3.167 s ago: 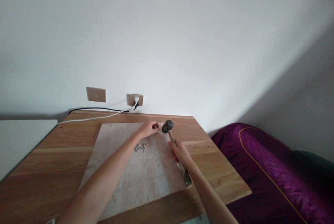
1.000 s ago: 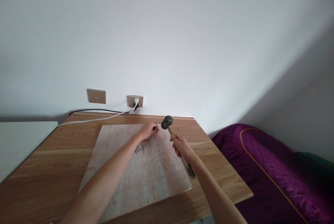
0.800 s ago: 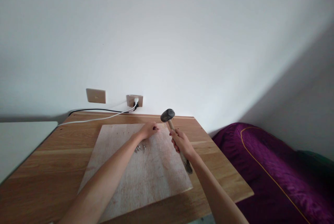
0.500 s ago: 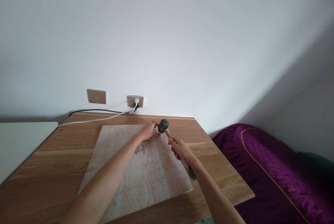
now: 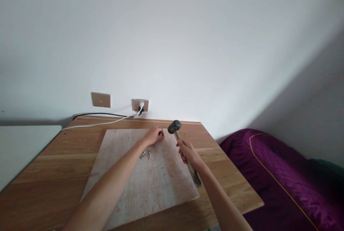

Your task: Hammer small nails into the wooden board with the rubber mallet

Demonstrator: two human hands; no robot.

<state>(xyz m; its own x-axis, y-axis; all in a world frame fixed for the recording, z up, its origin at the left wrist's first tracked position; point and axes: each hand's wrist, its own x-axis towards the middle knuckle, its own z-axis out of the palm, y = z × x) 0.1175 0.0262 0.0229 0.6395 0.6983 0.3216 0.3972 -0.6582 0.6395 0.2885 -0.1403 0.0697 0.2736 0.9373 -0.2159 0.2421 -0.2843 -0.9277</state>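
Note:
My right hand [image 5: 187, 153] is wrapped around the wooden handle of a hammer [image 5: 175, 126], whose dark, blunt head is raised at the right of my left hand. Near the far edge of a pale wooden board [image 5: 129, 184], my left hand [image 5: 155, 136] is closed in a pinch on a small nail [image 5: 162, 135], mostly hidden by the fingers. Several loose shiny nails [image 5: 146, 154] lie in a small pile on the board, beside my left wrist. A row of small dark dots runs along the board's far side, left of that hand.
The board lies on a wooden table [image 5: 225, 177] against a white wall. A white cable [image 5: 99, 125] and a black one run along the back to a wall socket [image 5: 140, 105]. A white surface [image 5: 24, 152] adjoins at left; purple fabric [image 5: 268, 166] covers something at right.
The hammer head has moved up and to the right, away from my left fingers. My left hand stays at nearly the same spot on the board.

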